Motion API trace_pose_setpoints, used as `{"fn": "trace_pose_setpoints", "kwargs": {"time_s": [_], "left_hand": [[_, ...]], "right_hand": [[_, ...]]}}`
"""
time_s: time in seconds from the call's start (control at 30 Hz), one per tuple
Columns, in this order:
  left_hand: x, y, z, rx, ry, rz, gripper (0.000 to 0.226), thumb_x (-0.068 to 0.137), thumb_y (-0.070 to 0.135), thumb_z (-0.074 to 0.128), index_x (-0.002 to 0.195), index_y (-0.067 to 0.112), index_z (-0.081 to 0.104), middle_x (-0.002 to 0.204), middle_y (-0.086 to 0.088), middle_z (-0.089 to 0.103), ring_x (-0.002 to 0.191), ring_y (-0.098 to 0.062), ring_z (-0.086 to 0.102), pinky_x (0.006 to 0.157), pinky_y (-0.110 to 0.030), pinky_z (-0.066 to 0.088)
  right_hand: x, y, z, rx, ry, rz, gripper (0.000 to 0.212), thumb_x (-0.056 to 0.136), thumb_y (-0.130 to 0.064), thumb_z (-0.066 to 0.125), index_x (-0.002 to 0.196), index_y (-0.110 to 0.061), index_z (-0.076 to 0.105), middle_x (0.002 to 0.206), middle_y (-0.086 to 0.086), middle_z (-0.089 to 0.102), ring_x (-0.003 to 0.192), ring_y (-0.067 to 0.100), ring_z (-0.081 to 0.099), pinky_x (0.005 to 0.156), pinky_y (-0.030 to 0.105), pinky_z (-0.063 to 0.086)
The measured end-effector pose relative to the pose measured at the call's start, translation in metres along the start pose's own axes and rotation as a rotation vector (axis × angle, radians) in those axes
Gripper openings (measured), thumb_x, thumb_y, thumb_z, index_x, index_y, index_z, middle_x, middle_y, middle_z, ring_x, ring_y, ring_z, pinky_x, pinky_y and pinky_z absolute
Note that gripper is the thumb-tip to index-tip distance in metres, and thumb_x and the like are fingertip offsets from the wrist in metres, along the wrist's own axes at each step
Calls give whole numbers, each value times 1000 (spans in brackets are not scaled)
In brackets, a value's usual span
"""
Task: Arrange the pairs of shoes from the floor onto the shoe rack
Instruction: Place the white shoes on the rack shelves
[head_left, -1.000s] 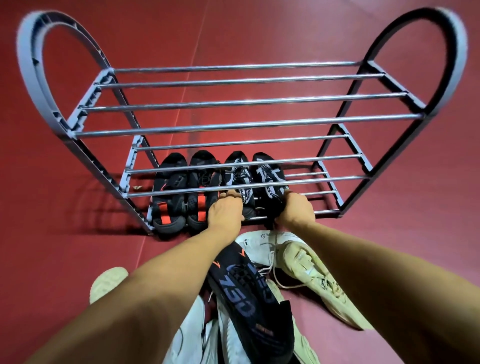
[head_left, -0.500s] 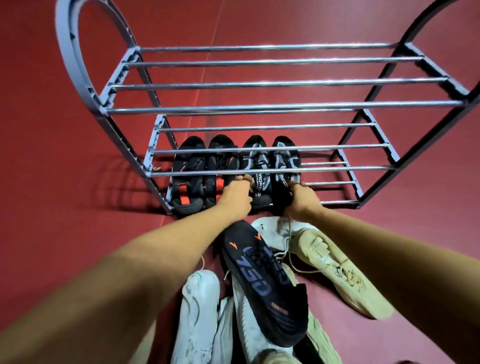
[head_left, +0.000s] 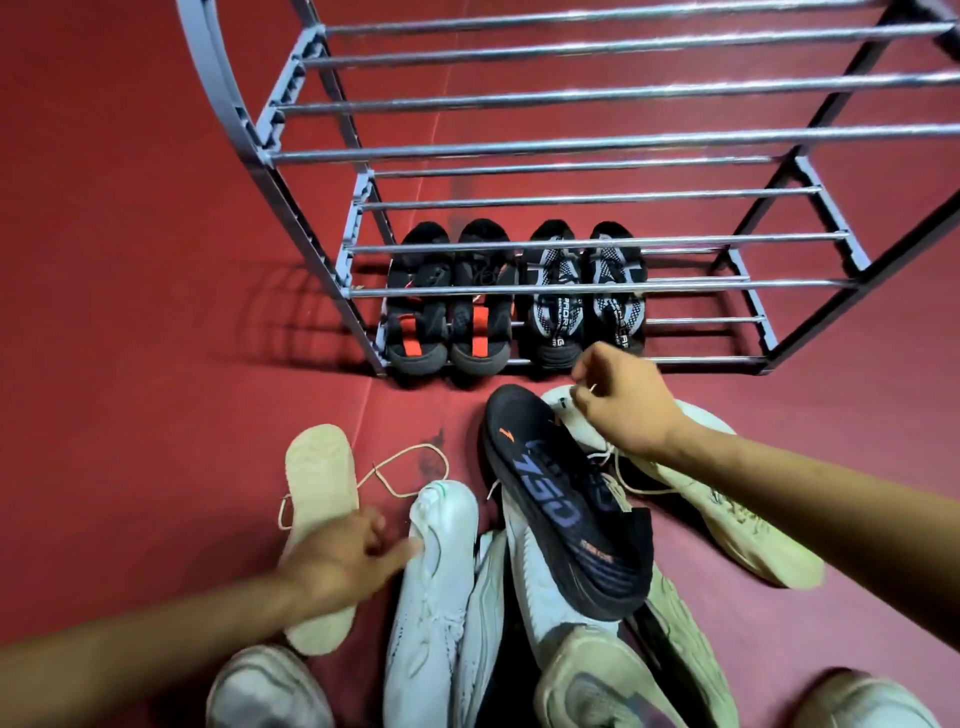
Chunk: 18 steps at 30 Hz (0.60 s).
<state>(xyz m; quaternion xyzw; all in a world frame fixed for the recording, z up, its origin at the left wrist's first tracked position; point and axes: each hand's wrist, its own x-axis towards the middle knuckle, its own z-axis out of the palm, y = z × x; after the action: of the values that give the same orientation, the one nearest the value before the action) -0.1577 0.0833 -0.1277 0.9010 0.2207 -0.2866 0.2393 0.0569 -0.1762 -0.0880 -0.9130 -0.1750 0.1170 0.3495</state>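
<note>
Now two pairs sit on the bottom shelf of the shoe rack (head_left: 311, 62), far side: the black shoes w/ orange straps (head_left: 449, 306) on the left, the black-and-white shoes (head_left: 587, 296) right next to them. All the other shoes are on the red floor (head_left: 130, 260), near, in a messy pile.

The right hand (head_left: 621, 402) is closed up, pinching a thin white lace (head_left: 584, 389) over the cream shoe (head_left: 727, 499). The left hand (head_left: 343, 558) reaches low across the cream sole (head_left: 317, 467), fingers loose & half spread, tips touching the white sneaker (head_left: 431, 587). It grips nothing, I think.

Best way: pick 2 shoes that match, grab each by the body, not the lace, or it'll swing. The black sole w/ blue numbers (head_left: 566, 509) lies on top of the pile, so lift, don't drag. Set them toes-in, right of the others.
</note>
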Motion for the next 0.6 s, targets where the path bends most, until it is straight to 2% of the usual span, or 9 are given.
{"fn": "trace_pose_setpoints", "kwargs": {"time_s": [0.1, 0.13, 0.2, 0.27, 0.33, 0.37, 0.4, 0.5, 0.6], "left_hand": [[-3, 24, 44, -48, -82, -44, 63, 83, 61, 64, 124, 16, 48, 126, -3, 62, 117, -21, 61, 96, -28, 46], [3, 29, 48, -63, -52, -67, 57, 84, 51, 67, 122, 14, 47, 129, -7, 60, 119, -25, 59, 97, -30, 47], [18, 33, 42, -89, 18, -80, 25, 86, 31, 67, 99, 19, 50, 116, -7, 66, 110, -28, 63, 86, -30, 49], [31, 33, 19, -53, 73, -6, 6, 90, 22, 58, 90, 22, 52, 107, -6, 66, 109, -30, 63, 83, -31, 46], [39, 33, -2, -8, 97, 89, 11, 92, 22, 52, 81, 25, 51, 100, -3, 61, 108, -31, 60, 87, -34, 44], [38, 35, -13, 25, 84, 120, 13, 92, 22, 51, 79, 25, 49, 98, -1, 59, 106, -30, 60, 88, -34, 45], [39, 37, -20, 54, 73, 133, 11, 92, 22, 50, 82, 24, 51, 100, -1, 59, 106, -30, 60, 90, -35, 46], [43, 45, -31, 196, 45, 155, 14, 93, 22, 47, 99, 17, 59, 114, -8, 60, 111, -33, 58, 96, -38, 47], [47, 49, -42, 310, 50, 206, 23, 93, 19, 45, 109, 13, 61, 117, -10, 58, 113, -34, 58, 98, -41, 46]], "right_hand": [[-3, -7, 17, -132, -190, -72, 10, 82, -12, 65, 92, -16, 62, 86, 1, 68, 83, 25, 64, 76, 32, 49], [-2, -9, 20, -179, -249, -78, 11, 83, -14, 65, 94, -16, 63, 90, 3, 69, 87, 27, 65, 77, 32, 49], [-2, -14, 20, -236, -340, -81, 19, 86, -25, 67, 102, -16, 61, 101, 7, 69, 96, 29, 64, 77, 28, 44], [-8, -21, 17, -299, -423, -135, 52, 82, -50, 69, 119, -16, 55, 117, 9, 63, 107, 29, 60, 86, 29, 45], [-22, -29, 15, -500, -595, -160, 98, 68, -74, 67, 144, -22, 33, 131, 10, 51, 119, 32, 52, 101, 41, 46], [-30, -34, 16, -629, -659, -146, 114, 62, -76, 70, 150, -23, 20, 133, 12, 47, 121, 34, 48, 103, 46, 45], [-35, -37, 17, -694, -681, -129, 121, 59, -72, 76, 149, -21, 15, 131, 15, 47, 120, 36, 48, 103, 47, 46], [-34, -46, 14, -528, -584, -13, 98, 56, -44, 89, 127, -9, 31, 115, 16, 60, 105, 35, 62, 83, 35, 52], [-27, -50, -13, -535, -484, 13, 84, 57, -37, 88, 113, -10, 32, 105, 13, 63, 98, 35, 64, 72, 33, 49]]}}
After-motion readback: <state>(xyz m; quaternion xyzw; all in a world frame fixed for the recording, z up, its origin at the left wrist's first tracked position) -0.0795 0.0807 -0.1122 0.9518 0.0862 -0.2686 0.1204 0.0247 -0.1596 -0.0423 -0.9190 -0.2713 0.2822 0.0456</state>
